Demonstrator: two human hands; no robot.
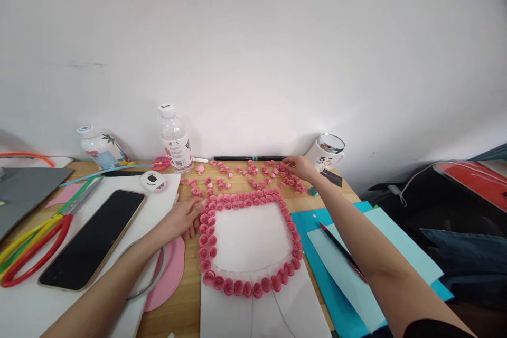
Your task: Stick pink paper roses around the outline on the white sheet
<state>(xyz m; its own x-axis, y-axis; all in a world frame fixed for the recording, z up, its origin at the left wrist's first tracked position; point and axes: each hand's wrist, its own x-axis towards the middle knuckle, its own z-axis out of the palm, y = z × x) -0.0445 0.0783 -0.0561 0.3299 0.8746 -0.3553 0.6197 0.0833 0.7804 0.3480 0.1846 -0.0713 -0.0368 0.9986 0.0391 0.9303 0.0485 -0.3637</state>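
Note:
A white board (253, 237) lies in front of me, with pink rolled paper roses (238, 288) along a rounded outline on it. At its upper left corner is my left hand (190, 216), the fingers curled beside the edge and one digit on the corner roses. Pencil lines run down the lower part of the board. Loose paper roses (259, 182) lie scattered behind the board. My right hand (301, 167) reaches to the far right of this group, its fingers stretched down among the roses. Whether one is between the fingertips is hard to see.
At left are a phone (95, 240), colourful-handled scissors (59, 243), a tape dispenser (153, 181) and a plastic bottle (175, 142). A white mug (327, 152) stands by the wall. Blue paper sheets (396, 243) with a pencil (343, 251) lie beneath my right forearm.

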